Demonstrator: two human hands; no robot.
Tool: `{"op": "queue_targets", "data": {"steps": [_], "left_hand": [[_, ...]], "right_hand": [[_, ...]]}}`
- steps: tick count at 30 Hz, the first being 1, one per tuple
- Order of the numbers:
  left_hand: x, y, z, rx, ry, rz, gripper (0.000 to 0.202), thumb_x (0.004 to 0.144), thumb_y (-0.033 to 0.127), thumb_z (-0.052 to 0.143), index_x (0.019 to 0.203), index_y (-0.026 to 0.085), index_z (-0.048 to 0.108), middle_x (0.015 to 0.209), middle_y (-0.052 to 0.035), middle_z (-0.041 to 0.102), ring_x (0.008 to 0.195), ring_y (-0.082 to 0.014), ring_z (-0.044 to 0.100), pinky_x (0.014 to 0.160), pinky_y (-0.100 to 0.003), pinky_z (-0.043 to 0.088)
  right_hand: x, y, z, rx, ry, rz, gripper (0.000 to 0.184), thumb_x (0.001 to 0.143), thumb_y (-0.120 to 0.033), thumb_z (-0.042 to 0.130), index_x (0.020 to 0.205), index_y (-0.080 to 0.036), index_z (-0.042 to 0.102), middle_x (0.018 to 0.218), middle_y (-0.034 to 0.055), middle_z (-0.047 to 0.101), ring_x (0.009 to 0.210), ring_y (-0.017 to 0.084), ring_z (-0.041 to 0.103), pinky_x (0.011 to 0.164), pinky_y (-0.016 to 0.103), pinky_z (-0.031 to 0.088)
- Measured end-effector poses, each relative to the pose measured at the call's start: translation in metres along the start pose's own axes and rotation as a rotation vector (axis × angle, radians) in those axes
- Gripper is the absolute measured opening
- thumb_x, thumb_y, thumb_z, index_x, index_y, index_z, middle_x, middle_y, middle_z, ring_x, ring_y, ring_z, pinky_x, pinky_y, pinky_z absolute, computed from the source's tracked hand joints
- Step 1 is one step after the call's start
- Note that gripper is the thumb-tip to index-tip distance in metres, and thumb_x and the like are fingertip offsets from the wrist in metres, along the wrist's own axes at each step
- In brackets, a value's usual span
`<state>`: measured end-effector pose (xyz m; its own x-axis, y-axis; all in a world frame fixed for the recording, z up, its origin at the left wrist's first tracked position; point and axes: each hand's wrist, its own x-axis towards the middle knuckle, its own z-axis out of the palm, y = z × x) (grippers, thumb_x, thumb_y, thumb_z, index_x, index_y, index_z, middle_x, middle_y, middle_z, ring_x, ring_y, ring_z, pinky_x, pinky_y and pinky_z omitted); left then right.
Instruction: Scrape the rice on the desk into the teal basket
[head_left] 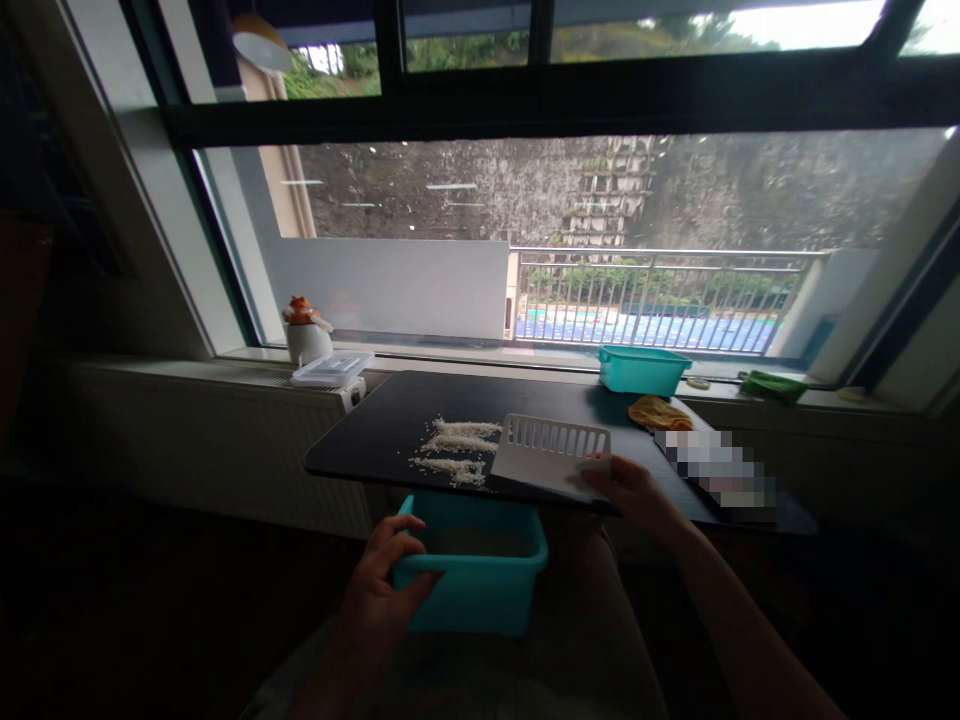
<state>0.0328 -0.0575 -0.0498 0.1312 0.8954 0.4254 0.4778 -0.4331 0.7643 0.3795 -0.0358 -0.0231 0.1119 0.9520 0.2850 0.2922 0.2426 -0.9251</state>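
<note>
My left hand grips the left rim of a teal plastic tub held on my lap, just below the near edge of a dark table. My right hand holds the right end of a white slotted scraper that lies flat on the table. White grains lie in short rows on the tabletop just left of the scraper's edge.
A second teal tub stands at the table's far edge by the window sill. An orange cloth lies beside it. On the sill are a white mug with an orange figure, a clear lidded box and a green object.
</note>
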Motion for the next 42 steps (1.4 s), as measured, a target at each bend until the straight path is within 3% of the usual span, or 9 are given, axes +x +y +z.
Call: {"op": "queue_targets", "data": {"steps": [15,24,30,42], "left_hand": [[0.0,-0.002,0.0,-0.012,-0.006,0.009,0.022,0.072,0.04,0.064,0.065,0.02,0.059,0.108,-0.0075,0.058,0.097,-0.0262,0.06,0.077,-0.033,0.051],[-0.002,0.0,-0.001,-0.032,-0.042,-0.033,0.019,0.073,0.038,0.063,0.067,0.02,0.058,0.112,-0.0075,0.053,0.101,-0.0275,0.057,0.081,-0.036,0.049],[-0.001,0.001,-0.001,-0.04,-0.037,-0.059,0.022,0.071,0.04,0.063,0.066,0.02,0.058,0.112,-0.0079,0.053,0.1,-0.0281,0.057,0.078,-0.035,0.049],[-0.001,-0.002,0.0,-0.035,-0.032,-0.027,0.021,0.072,0.04,0.063,0.066,0.02,0.058,0.111,-0.0081,0.054,0.099,-0.0273,0.058,0.079,-0.035,0.05]], "right_hand": [[-0.007,-0.007,0.001,0.059,-0.137,0.04,0.034,0.071,-0.045,0.071,0.094,-0.02,0.072,0.094,0.0049,0.074,0.085,0.025,0.068,0.077,0.038,0.056],[0.017,-0.005,0.011,0.004,0.044,-0.002,0.043,0.061,-0.053,0.074,0.084,-0.016,0.072,0.082,0.0069,0.074,0.076,0.025,0.067,0.073,0.039,0.054],[0.01,0.002,0.01,0.026,-0.039,0.014,0.04,0.067,-0.05,0.071,0.089,-0.017,0.071,0.084,0.006,0.074,0.075,0.024,0.067,0.07,0.037,0.055],[-0.002,-0.009,0.01,0.1,-0.116,0.037,0.039,0.067,-0.046,0.074,0.093,-0.018,0.072,0.093,0.0076,0.074,0.085,0.028,0.068,0.079,0.043,0.055]]}}
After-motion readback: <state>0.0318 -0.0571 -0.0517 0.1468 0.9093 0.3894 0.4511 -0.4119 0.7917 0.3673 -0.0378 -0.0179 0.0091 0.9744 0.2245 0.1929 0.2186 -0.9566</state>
